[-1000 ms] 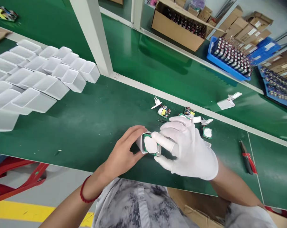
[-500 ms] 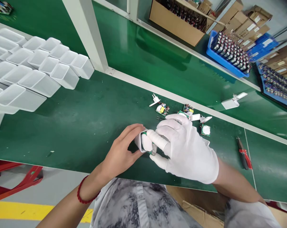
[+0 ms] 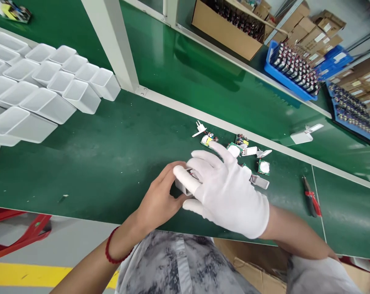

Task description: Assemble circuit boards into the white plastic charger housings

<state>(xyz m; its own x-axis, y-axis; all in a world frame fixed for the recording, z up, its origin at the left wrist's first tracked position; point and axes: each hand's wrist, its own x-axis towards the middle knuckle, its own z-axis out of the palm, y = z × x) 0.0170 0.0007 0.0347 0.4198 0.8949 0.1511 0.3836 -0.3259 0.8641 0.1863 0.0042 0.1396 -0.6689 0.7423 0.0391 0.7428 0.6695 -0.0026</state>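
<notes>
My bare left hand (image 3: pixel 163 196) is closed around a small white plastic housing (image 3: pixel 182 187), which lies tilted with its mouth toward the right. My right hand (image 3: pixel 224 188), in a white glove, lies over that mouth with fingers stretched and apart. Its index finger reaches across the housing and its thumb is near the lower edge. The glove hides most of the circuit board at the housing; only a small dark and reddish bit shows between the fingers. Just beyond the glove are circuit boards with white round pads, among them one board (image 3: pixel 263 167) and a white plug piece (image 3: pixel 200 128).
Rows of white housings (image 3: pixel 45 104) stand at the left. Pliers with red and black handles (image 3: pixel 312 200) lie at the right. A white bracket-like piece (image 3: pixel 304 134) rests farther back. Blue trays (image 3: pixel 290 83) of parts and a cardboard box (image 3: pixel 227 30) sit behind the bench rail.
My right hand has moved left over the housing's mouth, and its index finger now crosses the housing. The board with the white pad, visible before at the mouth, is now mostly out of sight.
</notes>
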